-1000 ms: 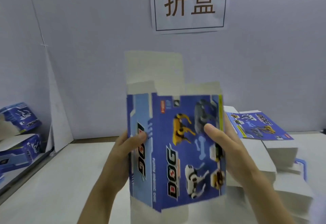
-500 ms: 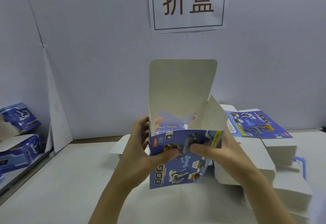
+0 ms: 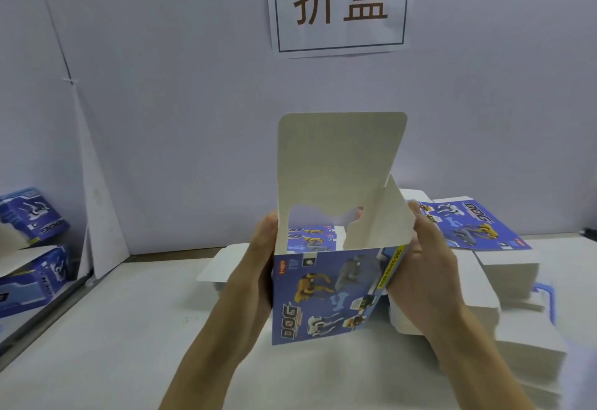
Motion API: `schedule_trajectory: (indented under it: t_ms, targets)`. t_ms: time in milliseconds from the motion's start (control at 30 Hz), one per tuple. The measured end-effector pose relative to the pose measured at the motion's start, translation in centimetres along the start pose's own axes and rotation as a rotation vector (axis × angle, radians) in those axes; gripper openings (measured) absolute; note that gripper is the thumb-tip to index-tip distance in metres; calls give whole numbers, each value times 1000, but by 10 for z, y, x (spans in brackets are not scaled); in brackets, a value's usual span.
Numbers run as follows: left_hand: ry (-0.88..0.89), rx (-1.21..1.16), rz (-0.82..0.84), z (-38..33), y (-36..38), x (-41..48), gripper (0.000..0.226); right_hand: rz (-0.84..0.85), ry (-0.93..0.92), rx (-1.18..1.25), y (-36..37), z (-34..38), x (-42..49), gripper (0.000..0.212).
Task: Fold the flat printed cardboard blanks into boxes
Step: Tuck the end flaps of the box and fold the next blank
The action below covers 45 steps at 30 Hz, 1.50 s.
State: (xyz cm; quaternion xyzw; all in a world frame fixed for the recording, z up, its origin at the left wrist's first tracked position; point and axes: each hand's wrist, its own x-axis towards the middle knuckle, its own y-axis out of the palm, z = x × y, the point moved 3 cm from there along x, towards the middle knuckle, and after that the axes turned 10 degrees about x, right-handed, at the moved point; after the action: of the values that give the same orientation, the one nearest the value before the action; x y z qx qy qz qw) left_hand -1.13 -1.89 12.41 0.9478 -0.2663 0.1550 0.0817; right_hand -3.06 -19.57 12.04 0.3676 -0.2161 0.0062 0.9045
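Observation:
I hold a blue printed dog box (image 3: pixel 329 293) upright above the table, squared into a tube, its printed front facing me. Its white lid flap (image 3: pixel 339 164) stands straight up and a side flap (image 3: pixel 384 219) leans inward at the right. My left hand (image 3: pixel 258 267) grips the box's left side. My right hand (image 3: pixel 423 274) grips its right side, fingers hidden behind the box. Behind and to the right lies a stack of flat blanks (image 3: pixel 468 228), printed side up on top.
Two folded blue boxes (image 3: pixel 32 216) (image 3: pixel 35 277) lie on a lower ledge at the far left. More white blanks (image 3: pixel 529 338) are piled along the right edge. A paper sign (image 3: pixel 339 2) hangs on the back wall. The white table (image 3: pixel 113 329) stretches out before me.
The flat blank has been opened into a square tube and tilted with its open top toward me. Both hands slid from the front face to the box's sides.

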Motion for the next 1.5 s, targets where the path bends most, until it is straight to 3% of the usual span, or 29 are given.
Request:
schedule_trajectory:
  t_ms: [67, 200, 333, 467, 600, 733, 900, 1067, 1167, 1233, 1300, 1400, 1500]
  targets:
    - [-22, -35, -15, 3, 1, -1, 41, -34, -16, -73, -3, -2, 2, 16]
    - [-37, 33, 21, -5, 2, 1, 51, 109, 72, 8, 8, -2, 0, 45]
    - [-58, 44, 6, 0, 5, 2, 58, 103, 27, -24, 5, -5, 0, 31]
    - [-76, 60, -79, 10, 6, -1, 47, 63, 80, -133, 3, -9, 2, 60]
    - [-79, 28, -109, 9, 9, 0, 46, 81, 54, -130, 6, -7, 1, 55]
    - [-99, 74, -184, 12, 7, 0, 27, 75, 64, -194, 7, -6, 1, 62]
    - [-94, 117, -262, 7, 0, 0, 28, 80, 82, -233, 12, -11, 0, 67]
    - [-87, 117, -377, 5, -1, 1, 19, -35, 52, -181, 11, -14, 1, 62]
    - [85, 165, -543, 1, 1, 0, 29, -181, 11, -95, 6, -13, 3, 37]
    - [261, 354, -479, -8, 9, -5, 58, -297, -18, -63, 2, -12, 2, 20]
    - [345, 721, -367, -10, 16, -10, 98, -371, -19, -71, 1, -12, 1, 15]
    - [378, 1178, -376, -7, 16, -11, 134, -342, 32, -228, 4, -9, 0, 11]
    - [353, 1237, -421, -10, 10, -10, 141, -286, 57, -407, 6, -2, -1, 13]
